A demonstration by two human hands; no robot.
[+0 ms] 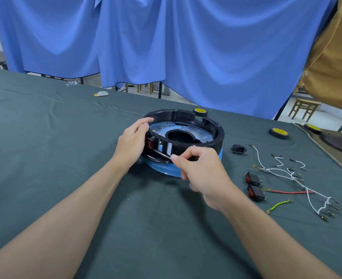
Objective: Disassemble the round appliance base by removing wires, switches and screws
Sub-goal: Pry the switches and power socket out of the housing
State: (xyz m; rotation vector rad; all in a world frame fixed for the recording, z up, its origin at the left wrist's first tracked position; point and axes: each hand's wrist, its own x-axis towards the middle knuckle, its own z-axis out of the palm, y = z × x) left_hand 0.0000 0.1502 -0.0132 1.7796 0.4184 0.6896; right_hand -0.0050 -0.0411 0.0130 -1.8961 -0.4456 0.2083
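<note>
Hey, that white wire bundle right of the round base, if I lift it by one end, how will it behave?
Probably floppy: the white wire bundle lies in loose curves on the cloth. Its branches would likely dangle and may snag the red wire it crosses. Thin strands, so likely light.

The right grip point(204, 172) hides the handle of the thin tool point(162, 154) and part of the near rim of the round base point(216, 135). The right edge cuts off a dark round object point(341, 142) and the mat point(327, 156) under it.
</note>
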